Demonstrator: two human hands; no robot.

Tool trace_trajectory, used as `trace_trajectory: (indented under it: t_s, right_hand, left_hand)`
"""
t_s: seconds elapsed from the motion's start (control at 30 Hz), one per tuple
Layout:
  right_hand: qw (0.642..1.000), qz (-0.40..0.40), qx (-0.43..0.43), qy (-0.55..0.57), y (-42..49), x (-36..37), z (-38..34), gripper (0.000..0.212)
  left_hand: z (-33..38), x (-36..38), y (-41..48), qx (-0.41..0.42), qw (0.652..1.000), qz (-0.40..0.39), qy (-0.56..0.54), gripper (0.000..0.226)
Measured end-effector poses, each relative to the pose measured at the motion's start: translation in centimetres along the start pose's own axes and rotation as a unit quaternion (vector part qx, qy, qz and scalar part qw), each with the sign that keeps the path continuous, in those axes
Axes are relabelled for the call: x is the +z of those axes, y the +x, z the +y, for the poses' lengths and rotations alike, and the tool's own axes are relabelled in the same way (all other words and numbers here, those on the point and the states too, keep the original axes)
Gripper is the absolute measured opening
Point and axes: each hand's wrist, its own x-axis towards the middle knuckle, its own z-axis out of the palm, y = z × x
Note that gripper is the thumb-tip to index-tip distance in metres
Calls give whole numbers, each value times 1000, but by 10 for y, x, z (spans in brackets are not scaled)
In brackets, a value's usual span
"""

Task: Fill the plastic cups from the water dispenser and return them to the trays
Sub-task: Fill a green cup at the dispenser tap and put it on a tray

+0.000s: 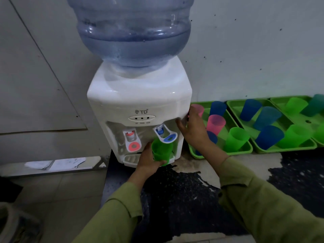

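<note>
My left hand [149,161] grips a green plastic cup [162,149] and holds it under the blue tap [165,135] of the white water dispenser [138,100]. The cup's rim touches the blue lever. My right hand [192,128] rests flat against the dispenser's right side, fingers spread around its corner. A red tap [131,140] sits to the left of the blue one. Three green trays stand to the right; the nearest tray [245,149] holds pink, blue and green cups.
A large blue water bottle [133,30] sits on top of the dispenser. The middle tray [287,149] and the far tray [298,99] hold blue, teal and green cups. The counter [184,190] is dark and worn, with its edge at the left beside a tiled floor.
</note>
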Motion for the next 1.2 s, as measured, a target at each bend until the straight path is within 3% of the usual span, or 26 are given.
trace_trajectory:
  t_s: [0.8,0.93,1.0,1.1,1.2]
  right_hand:
    - [999,7,31,12,-2,1,0,44]
    - [996,57,68,12,-7,0,-4,57]
    - [993,75,84,-25,-11,1,-6,52]
    - [989,23,112,-98,-15,1,-8,35]
    - [984,-62,124,-116,-18,1,-9,38]
  left_hand:
    - [5,-1,-2,-11,1000,-8,-1,86]
    - [6,-3,-3,-7,1000,-9,7,86]
    - [7,-4,-3,-6,1000,-14,12,86]
    - [8,-4,-2,-4,1000,-20,15,86]
    - [9,-4,-2,-2,999,-17,27,85]
